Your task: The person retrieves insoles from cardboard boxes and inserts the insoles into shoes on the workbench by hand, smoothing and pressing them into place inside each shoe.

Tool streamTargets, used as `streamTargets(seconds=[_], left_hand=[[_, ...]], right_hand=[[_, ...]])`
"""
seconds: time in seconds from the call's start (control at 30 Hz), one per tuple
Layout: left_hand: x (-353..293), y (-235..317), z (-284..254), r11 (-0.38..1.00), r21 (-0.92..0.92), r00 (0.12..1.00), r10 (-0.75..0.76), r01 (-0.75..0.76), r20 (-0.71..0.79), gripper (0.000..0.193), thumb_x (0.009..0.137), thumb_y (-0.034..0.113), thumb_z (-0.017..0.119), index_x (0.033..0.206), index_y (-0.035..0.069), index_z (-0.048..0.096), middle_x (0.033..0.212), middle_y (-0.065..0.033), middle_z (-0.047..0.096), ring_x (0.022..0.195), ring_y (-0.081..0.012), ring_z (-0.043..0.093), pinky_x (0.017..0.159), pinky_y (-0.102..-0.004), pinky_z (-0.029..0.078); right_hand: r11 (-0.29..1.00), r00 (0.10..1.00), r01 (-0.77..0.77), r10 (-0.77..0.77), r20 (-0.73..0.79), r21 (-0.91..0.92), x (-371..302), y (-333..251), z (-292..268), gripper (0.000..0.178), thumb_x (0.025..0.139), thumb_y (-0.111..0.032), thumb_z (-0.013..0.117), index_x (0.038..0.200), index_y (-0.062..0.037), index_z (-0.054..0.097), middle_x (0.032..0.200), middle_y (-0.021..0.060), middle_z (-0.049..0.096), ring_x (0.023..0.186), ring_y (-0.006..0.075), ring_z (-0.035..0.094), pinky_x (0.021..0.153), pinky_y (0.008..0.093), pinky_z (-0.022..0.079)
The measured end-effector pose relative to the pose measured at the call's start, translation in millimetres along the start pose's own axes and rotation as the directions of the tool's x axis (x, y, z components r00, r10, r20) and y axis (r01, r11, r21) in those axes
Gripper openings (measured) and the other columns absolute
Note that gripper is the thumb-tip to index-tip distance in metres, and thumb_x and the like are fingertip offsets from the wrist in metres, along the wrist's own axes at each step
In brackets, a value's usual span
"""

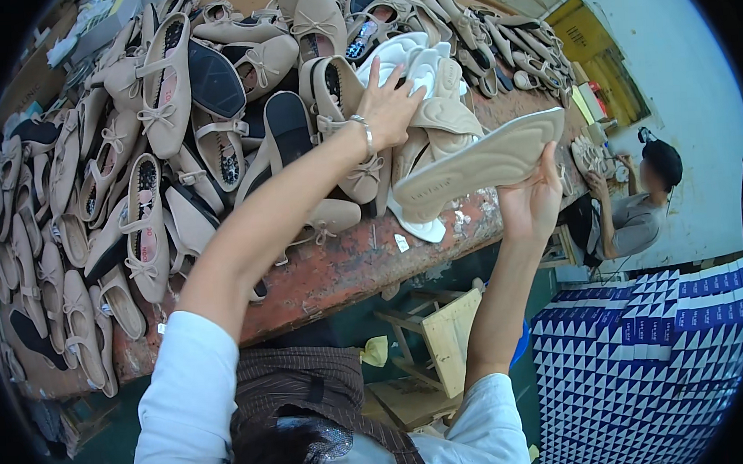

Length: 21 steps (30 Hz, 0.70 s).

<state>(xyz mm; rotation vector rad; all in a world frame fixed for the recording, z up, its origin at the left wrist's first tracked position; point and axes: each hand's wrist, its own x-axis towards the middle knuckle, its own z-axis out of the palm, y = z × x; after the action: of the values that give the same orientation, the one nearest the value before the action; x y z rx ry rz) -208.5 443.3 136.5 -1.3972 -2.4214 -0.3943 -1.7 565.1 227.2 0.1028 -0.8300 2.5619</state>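
My right hand (536,200) grips a beige cushioned insole (477,166) by its edge, holding it tilted above the table's front edge. My left hand (389,112) reaches across with fingers spread, resting on or just over a stack of white insoles (396,53); whether it presses on them I cannot tell. More beige insoles (448,117) lie beside that hand. Beige flat shoes with bows, such as one strapped shoe (167,96), are heaped to the left. A dark shoe sole (288,123) faces up near my left forearm.
The worn red worktable (307,286) runs diagonally, its front edge just below my hands. A wooden stool (448,337) stands beneath it. At the far right a person (643,197) in a dark cap handles shoes. Blue-and-white boxes (639,369) are stacked at lower right.
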Motion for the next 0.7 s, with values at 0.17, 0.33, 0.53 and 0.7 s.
streamTargets(seconds=[0.17,0.33,0.53,0.7], left_hand=[[-76,7,-56,0.576,-0.810,0.971,-0.111,-0.110,-0.211,0.040,0.092,0.027,0.064,0.122,0.001,0.064,0.113,-0.0134,0.068,0.110,-0.0238,0.061,0.098,-0.0347,0.046],[-196,38,-96,-0.004,-0.942,0.941,-0.035,0.335,0.335,0.032,0.092,0.021,0.071,0.114,-0.002,0.067,0.085,0.0022,0.064,0.074,-0.0031,0.053,0.066,-0.0206,0.044],[-293,-43,-152,0.334,-0.862,0.833,-0.529,0.382,0.164,0.017,0.094,0.008,0.064,0.109,0.001,0.064,0.094,0.0019,0.065,0.084,-0.0061,0.059,0.077,-0.0221,0.048],[-274,-168,-196,0.519,-0.790,0.783,-0.617,0.326,-0.081,0.028,0.101,0.019,0.058,0.123,0.001,0.060,0.108,-0.0007,0.067,0.095,-0.0042,0.058,0.085,-0.0203,0.045]], right_hand=[[1.000,0.996,-0.009,0.011,-0.083,0.023,-35,33,-9,0.035,0.107,-0.026,0.041,0.133,-0.0061,0.053,0.134,0.0119,0.060,0.125,0.0278,0.056,0.107,0.0513,0.042],[0.985,0.969,-0.119,0.088,-0.232,-0.126,-76,98,6,0.038,0.105,-0.028,0.048,0.134,-0.0049,0.051,0.129,0.0117,0.062,0.119,0.0247,0.060,0.103,0.0446,0.047],[0.745,0.952,-0.260,0.092,-0.291,-0.614,-132,123,-25,0.034,0.103,-0.019,0.051,0.131,-0.0001,0.054,0.118,0.0145,0.067,0.108,0.0210,0.065,0.094,0.0349,0.051],[0.497,0.964,-0.151,-0.117,-0.238,-0.855,-121,114,-48,0.021,0.099,-0.005,0.054,0.114,0.0015,0.067,0.105,0.0072,0.071,0.095,0.0099,0.066,0.083,0.0260,0.051]])
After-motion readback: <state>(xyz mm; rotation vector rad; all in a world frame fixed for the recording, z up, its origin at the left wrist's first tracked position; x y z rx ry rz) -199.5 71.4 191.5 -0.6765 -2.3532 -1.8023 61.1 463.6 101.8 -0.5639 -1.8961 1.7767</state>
